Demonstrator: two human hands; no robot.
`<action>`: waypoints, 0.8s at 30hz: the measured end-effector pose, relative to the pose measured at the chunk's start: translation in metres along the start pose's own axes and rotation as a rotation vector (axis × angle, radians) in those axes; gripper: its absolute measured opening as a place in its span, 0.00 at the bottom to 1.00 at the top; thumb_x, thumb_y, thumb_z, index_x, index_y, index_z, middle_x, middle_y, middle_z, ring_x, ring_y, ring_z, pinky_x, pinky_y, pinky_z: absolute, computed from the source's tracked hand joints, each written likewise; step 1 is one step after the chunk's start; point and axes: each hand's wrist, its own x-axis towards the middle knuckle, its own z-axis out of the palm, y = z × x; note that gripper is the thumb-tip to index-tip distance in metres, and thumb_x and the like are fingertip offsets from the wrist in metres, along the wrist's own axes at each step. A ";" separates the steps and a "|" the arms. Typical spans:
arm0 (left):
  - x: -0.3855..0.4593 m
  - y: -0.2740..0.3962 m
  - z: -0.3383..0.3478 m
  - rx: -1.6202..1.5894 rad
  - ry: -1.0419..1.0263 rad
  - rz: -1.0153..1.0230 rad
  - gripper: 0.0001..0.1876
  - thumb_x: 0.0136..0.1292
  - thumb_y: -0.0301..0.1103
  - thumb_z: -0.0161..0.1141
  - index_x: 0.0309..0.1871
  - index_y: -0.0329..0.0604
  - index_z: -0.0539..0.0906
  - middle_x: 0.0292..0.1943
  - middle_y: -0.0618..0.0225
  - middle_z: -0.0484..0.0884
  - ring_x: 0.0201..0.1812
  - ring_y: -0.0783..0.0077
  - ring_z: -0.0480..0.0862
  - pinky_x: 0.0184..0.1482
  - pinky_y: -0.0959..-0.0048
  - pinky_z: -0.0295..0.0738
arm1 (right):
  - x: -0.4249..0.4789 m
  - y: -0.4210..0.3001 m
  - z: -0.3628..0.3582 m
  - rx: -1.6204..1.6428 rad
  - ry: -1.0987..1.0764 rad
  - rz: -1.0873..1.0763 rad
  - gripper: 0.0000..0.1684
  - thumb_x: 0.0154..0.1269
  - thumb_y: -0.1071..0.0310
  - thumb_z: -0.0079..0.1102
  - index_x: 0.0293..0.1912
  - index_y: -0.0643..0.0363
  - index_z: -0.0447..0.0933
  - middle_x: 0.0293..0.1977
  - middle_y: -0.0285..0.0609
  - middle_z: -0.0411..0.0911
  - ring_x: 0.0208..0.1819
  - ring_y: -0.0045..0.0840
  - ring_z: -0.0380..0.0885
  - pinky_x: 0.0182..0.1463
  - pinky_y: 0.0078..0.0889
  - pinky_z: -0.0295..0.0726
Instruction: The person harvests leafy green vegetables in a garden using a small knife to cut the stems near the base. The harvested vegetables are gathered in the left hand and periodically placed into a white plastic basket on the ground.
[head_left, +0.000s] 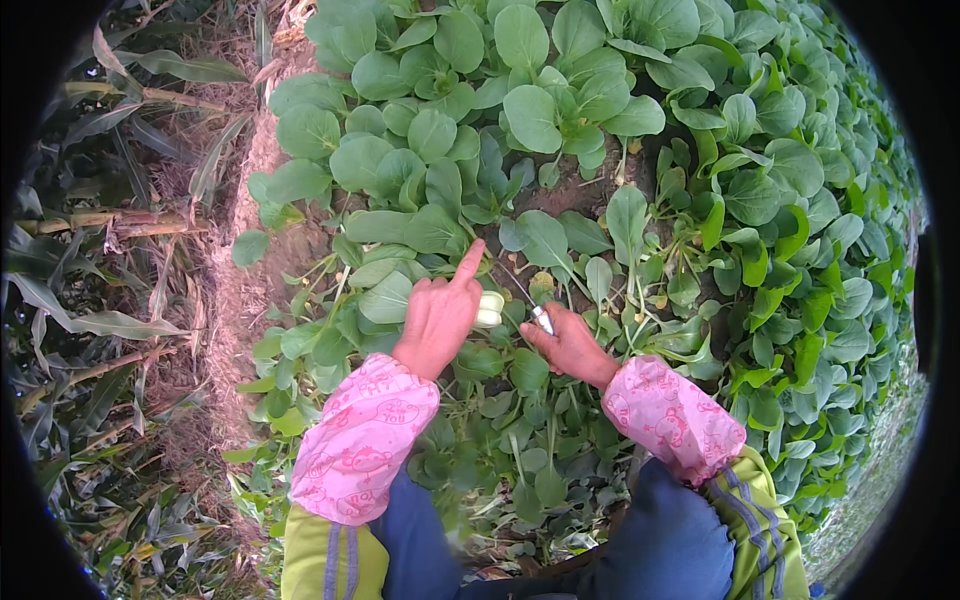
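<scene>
Leafy green plants with broad round leaves, like bok choy, grow before me. My left hand (444, 319) is over a plant, its index finger stretched forward against the leaves and the other fingers curled. A cut pale green stem base (490, 309) shows beside that palm; the leaves under the hand hide how it is held. To the right, my right hand (568, 341) grips a tool with a shiny metal ferrule (541, 320) and a thin blade (514, 280), likely a knife or sickle. The blade points forward and left, with its tip among the leaves near my left index finger.
Dense leafy greens (795, 172) cover the right side and the area ahead. Left of them runs a strip of bare soil (236, 300), with corn plants (112, 322) and dry stalks beyond. Low leaves and loose leaf pieces (517, 517) lie between my knees.
</scene>
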 end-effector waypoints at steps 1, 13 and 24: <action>0.001 -0.001 0.003 0.066 -0.025 -0.038 0.02 0.48 0.25 0.57 0.26 0.39 0.77 0.61 0.57 0.76 0.25 0.69 0.83 0.31 0.67 0.77 | 0.002 0.001 0.004 -0.019 0.047 -0.059 0.18 0.69 0.58 0.58 0.35 0.63 0.65 0.16 0.35 0.68 0.11 0.17 0.68 0.13 0.24 0.67; -0.032 0.003 0.030 -0.009 0.065 -0.134 0.05 0.50 0.27 0.58 0.31 0.40 0.79 0.50 0.58 0.78 0.22 0.68 0.83 0.28 0.66 0.79 | 0.014 -0.005 0.005 0.042 -0.066 0.108 0.17 0.67 0.61 0.59 0.34 0.63 0.65 0.15 0.38 0.68 0.10 0.20 0.68 0.13 0.28 0.67; -0.034 0.001 0.032 -0.191 0.019 -0.189 0.09 0.52 0.24 0.58 0.38 0.37 0.79 0.53 0.57 0.77 0.28 0.59 0.85 0.33 0.60 0.80 | 0.021 0.009 0.011 0.265 -0.148 0.192 0.14 0.69 0.60 0.57 0.34 0.58 0.65 0.15 0.32 0.66 0.10 0.14 0.65 0.10 0.21 0.62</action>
